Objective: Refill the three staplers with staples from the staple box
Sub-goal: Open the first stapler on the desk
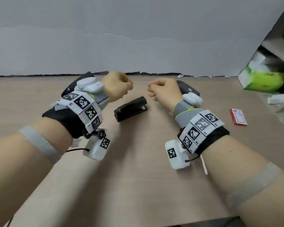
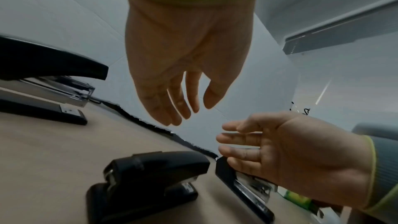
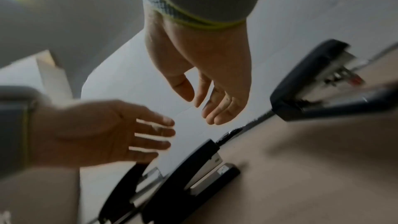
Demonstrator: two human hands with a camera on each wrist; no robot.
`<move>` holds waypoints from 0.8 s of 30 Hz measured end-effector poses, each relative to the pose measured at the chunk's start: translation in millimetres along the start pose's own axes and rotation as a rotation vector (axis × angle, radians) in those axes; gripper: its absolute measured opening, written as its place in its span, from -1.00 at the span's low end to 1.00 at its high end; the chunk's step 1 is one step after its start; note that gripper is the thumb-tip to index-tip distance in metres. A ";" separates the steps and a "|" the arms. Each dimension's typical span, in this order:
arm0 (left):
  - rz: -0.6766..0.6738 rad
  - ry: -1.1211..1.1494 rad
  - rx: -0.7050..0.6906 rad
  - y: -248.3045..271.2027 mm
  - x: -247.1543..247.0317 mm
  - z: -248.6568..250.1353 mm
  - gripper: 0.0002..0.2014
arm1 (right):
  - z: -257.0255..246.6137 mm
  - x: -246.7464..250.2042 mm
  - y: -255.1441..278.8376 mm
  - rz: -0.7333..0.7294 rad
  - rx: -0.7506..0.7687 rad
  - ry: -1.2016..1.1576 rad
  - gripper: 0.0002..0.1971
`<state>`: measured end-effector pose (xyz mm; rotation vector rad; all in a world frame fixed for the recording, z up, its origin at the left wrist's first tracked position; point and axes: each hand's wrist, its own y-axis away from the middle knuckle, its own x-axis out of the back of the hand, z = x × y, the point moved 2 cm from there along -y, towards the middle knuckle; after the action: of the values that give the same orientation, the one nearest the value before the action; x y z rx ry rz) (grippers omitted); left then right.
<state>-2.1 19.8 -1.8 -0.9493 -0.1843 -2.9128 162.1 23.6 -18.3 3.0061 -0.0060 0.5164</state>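
Note:
Three black staplers lie on the wooden table (image 1: 138,169). The middle stapler (image 1: 130,108) (image 2: 150,175) (image 3: 193,176) lies between my wrists. My left wrist partly hides the left stapler (image 1: 72,86) (image 2: 47,67). The right stapler (image 1: 188,88) (image 3: 316,84) sits just behind my right hand. The red staple box (image 1: 238,117) lies closed, far to the right. My left hand (image 1: 120,86) (image 2: 178,108) and right hand (image 1: 156,90) (image 3: 208,108) hover above the table facing each other, fingers relaxed. Both hold nothing and touch no stapler.
A white wall panel (image 1: 138,46) stands along the table's back edge. A green and white carton (image 1: 262,79) and small white boxes (image 1: 280,99) crowd the back right corner under a shelf.

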 end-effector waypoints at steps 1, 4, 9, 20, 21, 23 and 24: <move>-0.019 -0.039 -0.029 2.6 -4.5 -6.9 -0.95 | 9.7 1.4 2.8 0.004 -0.003 -0.107 -0.90; -0.026 -0.228 -0.081 14.9 -17.0 -20.3 -0.74 | 31.3 9.3 15.4 0.006 -0.031 -0.278 -0.91; -0.027 -0.414 -0.114 40.3 -31.0 -34.3 -0.52 | 60.1 10.4 40.3 -0.023 -0.070 -0.354 -0.92; -0.067 -0.407 -0.108 34.3 -41.8 -43.9 -0.52 | 89.8 20.6 30.7 -0.001 -0.042 -0.111 -0.89; -0.082 -0.391 -0.117 29.1 -43.9 -43.2 -0.51 | 87.5 17.9 24.4 -0.011 -0.018 -0.056 -0.89; -0.118 -0.387 -0.129 18.6 -48.2 -40.1 -0.52 | 79.0 11.1 15.1 -0.044 0.036 0.079 -0.84; -0.136 -0.389 -0.137 13.6 -50.2 -38.4 -0.53 | 74.3 7.8 11.3 -0.067 0.061 0.165 -0.75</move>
<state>17.4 2.7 -61.0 -1.5810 -0.0723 -2.8544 194.0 5.7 -84.4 2.9999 0.1239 0.7687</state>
